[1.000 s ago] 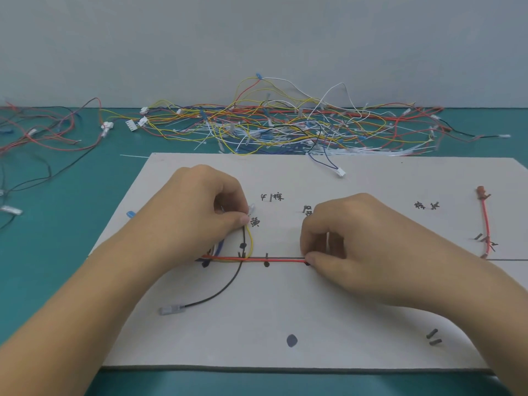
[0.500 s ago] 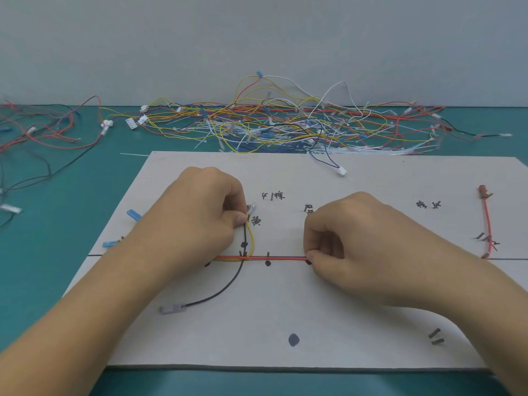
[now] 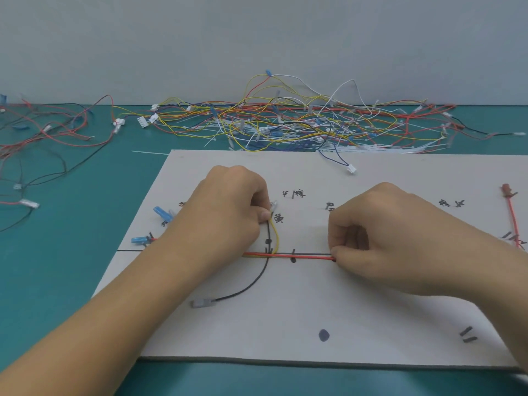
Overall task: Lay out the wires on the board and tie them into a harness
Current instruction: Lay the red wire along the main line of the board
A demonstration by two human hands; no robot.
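Note:
A grey board [image 3: 357, 318] with drawn lines and marks lies on the teal table. Along its horizontal line runs a bundle of red and yellow wires [image 3: 308, 255]. My left hand [image 3: 225, 215] pinches the yellow wire [image 3: 276, 238] near its clear end terminal, where it bends up from the bundle. My right hand [image 3: 380, 238] pinches the bundle's right part with curled fingers. A black wire [image 3: 251, 284] curves down from the junction to a grey connector [image 3: 202, 303]. Two blue terminals [image 3: 163, 214] show at the board's left edge, left of my left wrist.
A big tangle of loose coloured wires and white cable ties [image 3: 300, 124] lies behind the board. More red and black wires [image 3: 51, 132] spread at the far left. A red wire with a red terminal [image 3: 513, 215] runs down the board's right side.
My left hand has slid right along the bundle, uncovering the two blue terminals at the board's left edge. My right hand stays on the bundle.

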